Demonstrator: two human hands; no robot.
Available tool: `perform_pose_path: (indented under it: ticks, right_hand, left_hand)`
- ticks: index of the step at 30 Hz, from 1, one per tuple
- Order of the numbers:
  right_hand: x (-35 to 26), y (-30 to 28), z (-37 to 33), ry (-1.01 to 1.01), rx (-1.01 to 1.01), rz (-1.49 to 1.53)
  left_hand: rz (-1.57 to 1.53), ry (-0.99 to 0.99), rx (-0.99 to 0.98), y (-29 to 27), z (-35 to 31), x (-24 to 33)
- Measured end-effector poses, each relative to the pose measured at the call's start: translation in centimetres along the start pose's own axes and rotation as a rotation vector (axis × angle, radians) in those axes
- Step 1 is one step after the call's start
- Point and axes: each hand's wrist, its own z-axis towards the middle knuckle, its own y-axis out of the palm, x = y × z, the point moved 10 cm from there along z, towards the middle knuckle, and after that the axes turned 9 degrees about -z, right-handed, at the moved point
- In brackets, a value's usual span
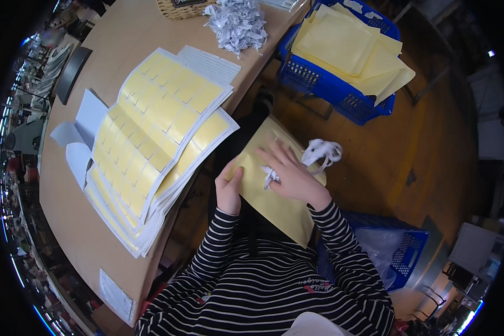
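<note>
A flat yellow paper piece (285,215), perhaps an envelope, lies slanting over my lap. My left hand (228,187) pinches its left edge, thumb on top. Across its upper face lies my right hand (294,173), its fingers smeared by motion. A bundle of white strips (322,152) shows past the far side of this hand, and more white shows by the thumb, so the strips seem to run under the palm. On the table to the left sits a stack of yellow sheets of stickers (157,117) with white borders, some leaves folded back.
A blue plastic basket (341,101) with yellow paper pieces (341,42) stands at the upper right. A second blue basket (411,257) with clear plastic is beside my right elbow. The brown table (67,190) carries a heap of white strips (238,25) and a wicker basket (185,10).
</note>
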Motion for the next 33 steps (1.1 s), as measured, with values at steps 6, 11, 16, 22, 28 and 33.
perform_pose_path:
  ticks: [6, 11, 16, 22, 28, 33]
  right_hand:
    - [3.2, 5.0, -2.9, 0.034, -0.091, 0.24]
    - [9.8, 0.6, -6.1, 0.273, 0.044, 0.203]
    - [15.1, -9.1, -8.6, 0.622, 0.523, -0.085]
    - [5.0, -3.2, -1.2, 0.031, 0.189, -0.055]
    - [-1.6, 6.0, 0.1, -0.234, -0.096, -0.018]
    - [1.0, 5.9, -1.5, -0.15, -0.236, 0.078]
  left_hand:
    - [-0.107, -0.056, 0.145, -6.4, 0.4, -2.5]
    - [-0.085, -0.076, 0.18, -8.6, 0.8, -3.5]
    - [-0.018, -0.07, 0.168, -9.2, 1.3, -2.6]
    - [-0.055, -0.081, 0.111, -8.0, 1.1, -2.7]
    - [-0.043, -0.024, 0.068, -7.4, 0.8, -1.5]
    - [-0.029, -0.043, 0.09, -7.8, 0.6, -1.8]
